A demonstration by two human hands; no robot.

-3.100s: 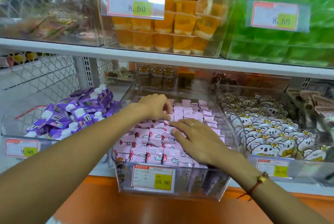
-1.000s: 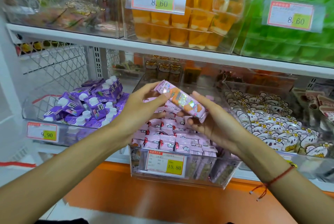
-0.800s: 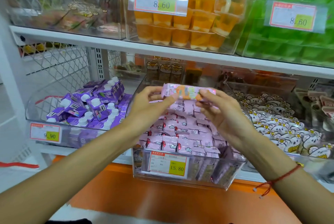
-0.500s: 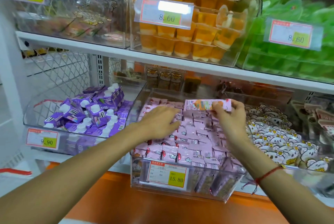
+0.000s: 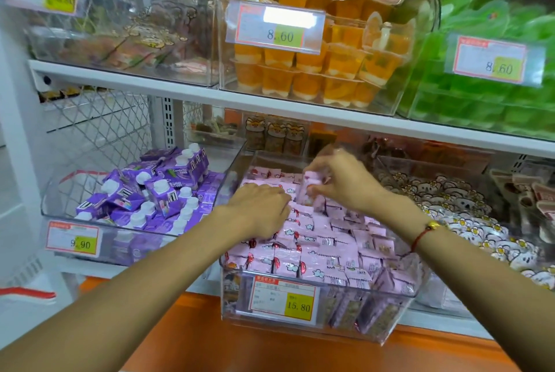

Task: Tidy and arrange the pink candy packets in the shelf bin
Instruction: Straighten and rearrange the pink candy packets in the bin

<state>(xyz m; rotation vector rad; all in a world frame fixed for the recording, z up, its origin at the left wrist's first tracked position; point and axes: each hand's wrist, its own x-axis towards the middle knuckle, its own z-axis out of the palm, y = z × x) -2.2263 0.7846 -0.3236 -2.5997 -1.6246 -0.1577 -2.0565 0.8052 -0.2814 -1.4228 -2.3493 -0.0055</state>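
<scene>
Since the frame half a second back, the long pink packet has gone from level, above the far end of the bin, to upright among the stock at the far middle; my right hand has come down with it, and my left hand has slid forward over the left rows.

Largest first. White shelving spans the view in two tiers. Upper tier: a clear bin of orange jelly cups tagged 8.60, with green packs to its right, also 8.60.

Lower tier, centre: the clear shelf bin, its front wall overhanging the orange shelf edge. A price tag reading 15.80 sits on the front wall. Pink candy packets fill the bin in rough rows from front wall to far end; those at the front right corner lie tilted.

Left neighbour: a bin of purple cartons with white caps, tagged 9.90. Right neighbour: white cartoon-faced packets.

Left hand: palm down, fingers relaxed and resting on the packets along the left side, gripping nothing that I can see.

Right hand: fingers curled round the upright packet, pinching it near its top. Motion blur hides the exact finger placement. A red cord bracelet is on that wrist.
</scene>
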